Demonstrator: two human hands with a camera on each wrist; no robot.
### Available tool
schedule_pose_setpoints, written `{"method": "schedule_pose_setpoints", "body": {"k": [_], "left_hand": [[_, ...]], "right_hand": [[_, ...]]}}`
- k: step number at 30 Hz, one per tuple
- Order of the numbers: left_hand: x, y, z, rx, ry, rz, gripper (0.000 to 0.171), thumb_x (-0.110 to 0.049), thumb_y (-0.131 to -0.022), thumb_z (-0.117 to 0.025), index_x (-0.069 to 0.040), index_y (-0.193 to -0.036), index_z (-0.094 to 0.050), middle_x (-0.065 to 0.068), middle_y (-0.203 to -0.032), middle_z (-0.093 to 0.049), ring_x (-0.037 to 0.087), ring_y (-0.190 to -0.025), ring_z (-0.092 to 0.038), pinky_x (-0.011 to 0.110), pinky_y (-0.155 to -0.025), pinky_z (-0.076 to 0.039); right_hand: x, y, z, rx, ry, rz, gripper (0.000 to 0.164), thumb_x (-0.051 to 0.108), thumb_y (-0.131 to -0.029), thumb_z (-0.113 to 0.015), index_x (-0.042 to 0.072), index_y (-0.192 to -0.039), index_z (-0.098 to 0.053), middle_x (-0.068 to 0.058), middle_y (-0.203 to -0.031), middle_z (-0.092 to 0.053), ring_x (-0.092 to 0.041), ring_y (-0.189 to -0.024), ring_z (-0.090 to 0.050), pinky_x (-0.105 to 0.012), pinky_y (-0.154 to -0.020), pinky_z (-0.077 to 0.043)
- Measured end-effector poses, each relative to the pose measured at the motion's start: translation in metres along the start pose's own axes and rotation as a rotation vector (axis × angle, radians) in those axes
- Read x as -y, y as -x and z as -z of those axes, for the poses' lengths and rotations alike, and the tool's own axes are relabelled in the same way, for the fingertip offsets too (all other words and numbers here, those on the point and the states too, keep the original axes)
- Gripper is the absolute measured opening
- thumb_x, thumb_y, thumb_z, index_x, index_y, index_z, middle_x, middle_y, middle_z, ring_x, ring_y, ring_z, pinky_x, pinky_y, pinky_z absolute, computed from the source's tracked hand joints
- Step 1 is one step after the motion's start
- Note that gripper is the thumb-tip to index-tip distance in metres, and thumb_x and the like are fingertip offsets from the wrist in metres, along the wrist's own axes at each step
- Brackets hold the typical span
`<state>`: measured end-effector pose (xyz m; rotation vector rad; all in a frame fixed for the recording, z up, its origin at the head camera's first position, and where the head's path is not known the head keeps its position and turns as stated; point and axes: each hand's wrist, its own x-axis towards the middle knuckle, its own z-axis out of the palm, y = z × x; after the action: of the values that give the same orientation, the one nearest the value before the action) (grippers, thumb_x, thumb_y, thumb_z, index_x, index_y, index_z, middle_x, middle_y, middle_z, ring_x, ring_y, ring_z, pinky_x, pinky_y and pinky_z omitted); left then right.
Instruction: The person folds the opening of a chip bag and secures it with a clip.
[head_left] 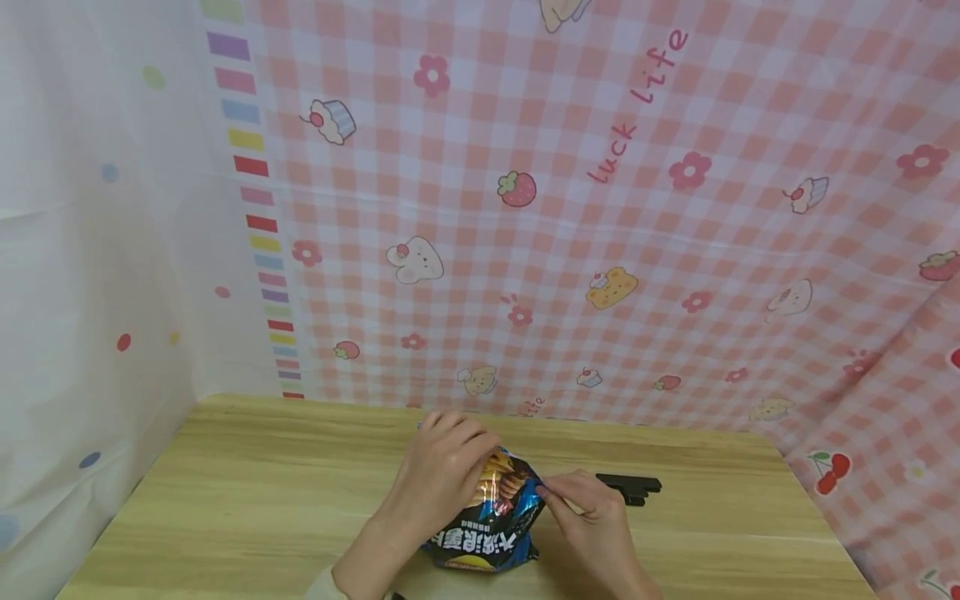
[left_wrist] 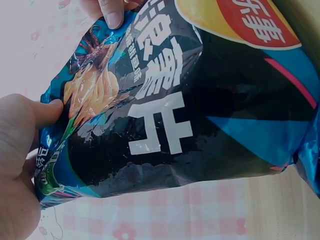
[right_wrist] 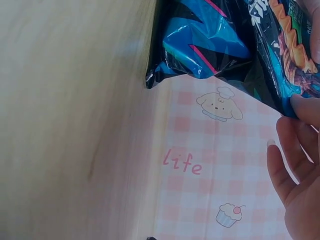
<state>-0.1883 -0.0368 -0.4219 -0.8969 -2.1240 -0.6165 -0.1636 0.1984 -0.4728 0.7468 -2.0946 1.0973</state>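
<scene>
A black and blue chip bag (head_left: 491, 521) stands tilted on the wooden table between both hands, its printed front showing pictured chips and white characters. My left hand (head_left: 446, 467) grips the bag's upper left edge; in the left wrist view its thumb (left_wrist: 49, 111) presses on the front and the fingers go behind. With thumb and forefinger, my right hand (head_left: 592, 517) pinches the upper right corner. In the right wrist view, that hand (right_wrist: 302, 155) has its other fingers spread loosely below the pinched corner.
A black bracket-like object (head_left: 632, 487) lies on the wooden table (head_left: 285, 475), just beyond the right hand. A pink checked cloth (head_left: 480, 333) hangs behind the table's back edge, and a white dotted cloth (head_left: 97, 250) covers the left side.
</scene>
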Motion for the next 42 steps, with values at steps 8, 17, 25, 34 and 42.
{"method": "schedule_pose_setpoints", "body": {"k": [8,17,25,34,42], "left_hand": [[0.0,-0.001,0.0,-0.009,0.023,-0.017,0.019,-0.001,-0.085,-0.082,-0.015,-0.097,-0.081,-0.004,-0.094,-0.076,0.014,-0.089,-0.065,0.033,-0.081,-0.049],[-0.001,-0.002,0.001,-0.015,0.048,-0.028,0.027,0.009,-0.079,-0.077,-0.014,-0.093,-0.082,-0.003,-0.094,-0.074,0.016,-0.091,-0.065,0.032,-0.079,-0.05],[-0.001,0.0,0.001,-0.025,0.049,-0.04,0.025,0.007,-0.079,-0.073,-0.013,-0.091,-0.081,-0.003,-0.094,-0.074,0.016,-0.092,-0.066,0.032,-0.081,-0.051],[-0.005,-0.001,0.002,-0.019,0.092,0.016,0.01,-0.011,-0.085,-0.074,-0.016,-0.09,-0.081,-0.005,-0.092,-0.074,0.016,-0.092,-0.065,0.035,-0.086,-0.052],[-0.009,-0.002,0.0,-0.042,0.033,0.045,0.012,-0.028,-0.093,-0.078,-0.018,-0.087,-0.08,-0.005,-0.091,-0.075,0.015,-0.09,-0.067,0.037,-0.089,-0.052]], "right_hand": [[0.002,0.004,0.004,0.062,-0.038,-0.149,0.023,-0.007,-0.085,-0.081,0.011,-0.099,-0.082,0.0,-0.092,-0.078,-0.009,-0.08,-0.069,-0.026,-0.071,-0.059],[0.009,-0.001,0.007,0.074,-0.2,-0.567,0.03,0.014,-0.11,-0.055,0.008,-0.098,-0.081,0.001,-0.093,-0.078,-0.014,-0.083,-0.073,-0.03,-0.08,-0.06],[0.01,-0.007,0.006,0.068,-0.239,-0.742,0.028,0.017,-0.108,-0.059,0.002,-0.096,-0.08,-0.006,-0.091,-0.077,-0.014,-0.08,-0.069,-0.028,-0.078,-0.058],[0.012,-0.007,0.004,0.114,-0.208,-0.763,0.019,0.015,-0.103,-0.067,0.005,-0.095,-0.081,-0.003,-0.092,-0.077,-0.012,-0.084,-0.067,-0.027,-0.076,-0.056],[0.014,-0.006,0.003,0.132,-0.239,-0.739,0.016,0.015,-0.101,-0.069,0.007,-0.094,-0.081,-0.003,-0.092,-0.078,-0.012,-0.087,-0.07,-0.027,-0.081,-0.056]]}}
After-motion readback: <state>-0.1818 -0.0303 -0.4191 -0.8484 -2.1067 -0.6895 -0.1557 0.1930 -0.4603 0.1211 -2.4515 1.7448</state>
